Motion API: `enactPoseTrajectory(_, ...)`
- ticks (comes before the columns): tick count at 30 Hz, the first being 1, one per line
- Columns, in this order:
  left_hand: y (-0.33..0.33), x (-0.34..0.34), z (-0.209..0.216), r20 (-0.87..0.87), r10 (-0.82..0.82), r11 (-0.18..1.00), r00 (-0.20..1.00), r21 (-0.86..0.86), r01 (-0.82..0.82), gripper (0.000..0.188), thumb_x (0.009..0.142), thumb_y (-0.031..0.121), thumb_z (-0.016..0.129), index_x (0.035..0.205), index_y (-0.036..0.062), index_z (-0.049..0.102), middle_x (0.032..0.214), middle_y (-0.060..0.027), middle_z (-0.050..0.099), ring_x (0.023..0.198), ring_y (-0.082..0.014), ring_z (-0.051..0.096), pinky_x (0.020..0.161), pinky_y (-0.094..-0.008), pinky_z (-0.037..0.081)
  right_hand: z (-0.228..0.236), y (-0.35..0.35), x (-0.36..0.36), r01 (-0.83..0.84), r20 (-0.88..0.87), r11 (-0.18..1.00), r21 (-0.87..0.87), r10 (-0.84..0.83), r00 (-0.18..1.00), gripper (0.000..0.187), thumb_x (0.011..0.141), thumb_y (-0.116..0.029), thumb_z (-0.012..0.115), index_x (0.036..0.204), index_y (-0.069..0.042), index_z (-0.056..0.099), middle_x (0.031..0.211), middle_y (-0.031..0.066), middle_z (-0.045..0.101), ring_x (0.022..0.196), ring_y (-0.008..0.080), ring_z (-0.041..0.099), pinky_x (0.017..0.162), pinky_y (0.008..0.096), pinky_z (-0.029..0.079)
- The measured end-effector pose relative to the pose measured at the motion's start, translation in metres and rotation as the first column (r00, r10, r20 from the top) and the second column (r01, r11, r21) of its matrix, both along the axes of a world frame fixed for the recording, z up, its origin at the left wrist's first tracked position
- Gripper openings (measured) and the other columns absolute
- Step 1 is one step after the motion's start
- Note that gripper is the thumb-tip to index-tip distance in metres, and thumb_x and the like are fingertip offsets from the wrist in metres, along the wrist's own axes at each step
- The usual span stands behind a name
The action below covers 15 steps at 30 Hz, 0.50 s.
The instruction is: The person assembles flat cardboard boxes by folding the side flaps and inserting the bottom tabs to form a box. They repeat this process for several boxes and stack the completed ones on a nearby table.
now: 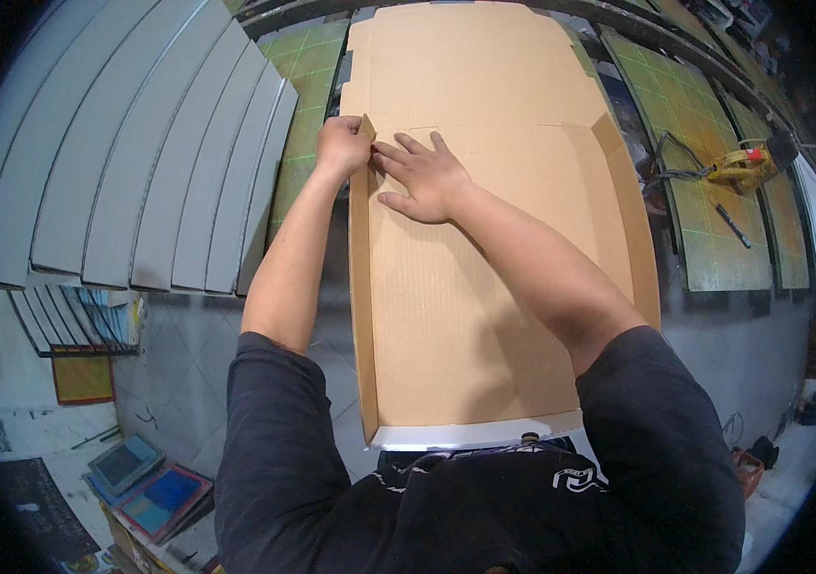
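A long brown cardboard box point(465, 335) lies unfolded in front of me, its side walls standing and its far lid panel point(456, 57) flat. My left hand point(343, 148) is closed on a small cardboard flap point(367, 127) at the box's left edge, near the fold line; the fingertips are partly hidden behind the wall. Beside it, my right hand point(429, 182) rests on the box floor with fingers spread, its fingertips close to the left wall and the flap. The near wall shows a white outer face point(475, 430) against my body.
Folded grey-white boxes point(140, 143) stand in a row at the left. On green boards point(652, 124) at the right lie a yellow power tool point(745, 167) with a cord and a dark pen point(733, 226). Framed screens point(164, 502) sit low at the left.
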<state>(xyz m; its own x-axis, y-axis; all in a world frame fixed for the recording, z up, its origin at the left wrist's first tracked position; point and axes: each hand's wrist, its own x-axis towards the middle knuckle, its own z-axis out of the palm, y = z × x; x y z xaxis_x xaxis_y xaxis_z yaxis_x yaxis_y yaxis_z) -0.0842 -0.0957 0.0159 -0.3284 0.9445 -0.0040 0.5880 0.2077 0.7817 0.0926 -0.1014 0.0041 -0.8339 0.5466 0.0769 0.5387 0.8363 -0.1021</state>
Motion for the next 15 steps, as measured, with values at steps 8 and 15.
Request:
enactPoseTrajectory(8, -0.007, -0.003, 0.006, 0.127, -0.057, 0.998, 0.990, 0.023, 0.055, 0.027, 0.073, 0.001, 0.058, 0.099, -0.0012, 0.066, 0.085, -0.0092, 0.068, 0.072, -0.0145, 0.062, 0.067, -0.0281, 0.048, -0.014, 0.016, 0.011, 0.148, -0.682, 0.856, -0.496, -0.489, 0.544, 0.043, 0.078, -0.020, 0.050, 0.116, -0.002, 0.054, 0.117, 0.0172, 0.056, 0.106, 0.0292, 0.054, 0.093, 0.0364, 0.041)
enactPoseTrajectory(15, -0.011, 0.021, 0.021, 0.093, -0.379, 0.917, 0.921, -0.096, 0.388, 0.016, 0.075, 0.007, 0.063, 0.090, 0.0020, 0.067, 0.081, -0.0058, 0.065, 0.075, -0.0125, 0.059, 0.071, -0.0265, 0.047, -0.025, 0.029, 0.013, 0.065, -0.617, 0.719, -0.692, -0.635, 0.465, 0.037, 0.078, -0.014, 0.057, 0.113, -0.003, 0.058, 0.105, 0.0145, 0.061, 0.086, 0.0214, 0.060, 0.077, 0.0335, 0.049)
